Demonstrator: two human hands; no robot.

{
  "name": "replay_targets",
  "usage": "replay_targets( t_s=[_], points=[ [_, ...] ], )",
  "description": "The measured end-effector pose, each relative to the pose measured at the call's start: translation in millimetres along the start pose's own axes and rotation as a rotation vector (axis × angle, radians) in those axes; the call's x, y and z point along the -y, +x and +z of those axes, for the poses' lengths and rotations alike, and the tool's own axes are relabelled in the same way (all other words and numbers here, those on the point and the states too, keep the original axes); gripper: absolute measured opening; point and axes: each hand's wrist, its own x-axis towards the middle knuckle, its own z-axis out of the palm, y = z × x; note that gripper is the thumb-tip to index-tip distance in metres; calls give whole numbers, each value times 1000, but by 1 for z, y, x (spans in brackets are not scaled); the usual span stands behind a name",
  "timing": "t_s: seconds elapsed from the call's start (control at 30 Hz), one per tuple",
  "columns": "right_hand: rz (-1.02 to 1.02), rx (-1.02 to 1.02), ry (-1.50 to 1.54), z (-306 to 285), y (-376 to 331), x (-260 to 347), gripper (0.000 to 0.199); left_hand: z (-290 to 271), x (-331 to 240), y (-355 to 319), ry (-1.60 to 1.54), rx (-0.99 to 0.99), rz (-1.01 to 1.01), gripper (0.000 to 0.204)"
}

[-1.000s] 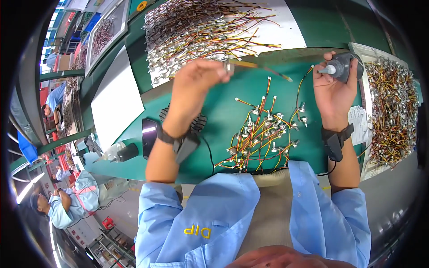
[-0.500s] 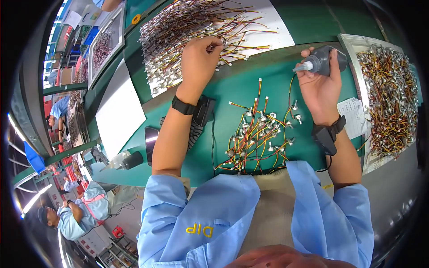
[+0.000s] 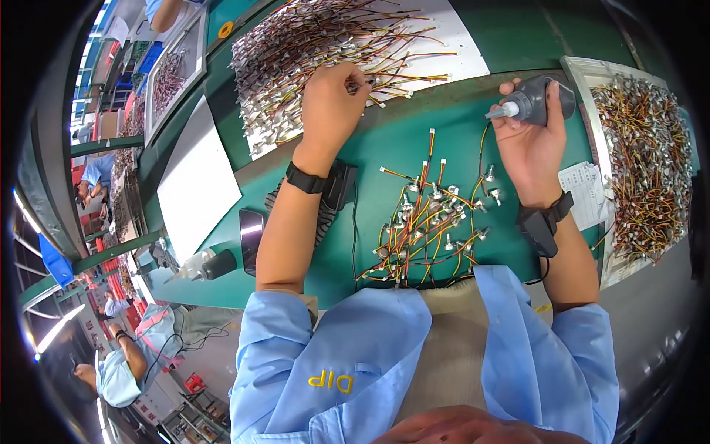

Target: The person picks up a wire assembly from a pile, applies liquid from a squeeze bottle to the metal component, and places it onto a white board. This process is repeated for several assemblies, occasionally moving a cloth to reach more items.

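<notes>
The left hand (image 3: 334, 95) reaches out over the green surface (image 3: 384, 159) to a white sheet (image 3: 458, 37) heaped with loose wire leads (image 3: 310, 44), red, yellow and brown, each ending in a small connector. Its fingers (image 3: 353, 83) are curled narrow and pinched together on one of these leads at the near edge of the heap, where the wires lie just under and beyond the fingertips. The right hand (image 3: 531, 144) is held upright well apart from the left, its fingers wrapped around a dark grey squeeze bottle (image 3: 538, 100) whose pale nozzle (image 3: 501, 112) points sideways toward the left hand. Below and between the two hands, nearer the body than either set of fingers, a smaller cluster of leads with metal parts (image 3: 425, 226) lies spread on the surface. Beyond the outer side of the right fingers stands a tray (image 3: 592, 111) filled with more wired pieces. Both wrists carry dark straps, and a black phone (image 3: 251, 235) lies outside the left forearm.
</notes>
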Motion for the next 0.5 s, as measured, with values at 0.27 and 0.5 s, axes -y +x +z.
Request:
replay_targets(
  t_s=[0.27, 0.5],
  points=[
    [-4, 15, 62, -7, 2, 5, 42, -40, -70, -38, -277, 312, -1, 13],
    [-6, 54, 101, -1, 7, 6, 40, 2, -114, -53, -380, 544, 267, 16]
  ],
)
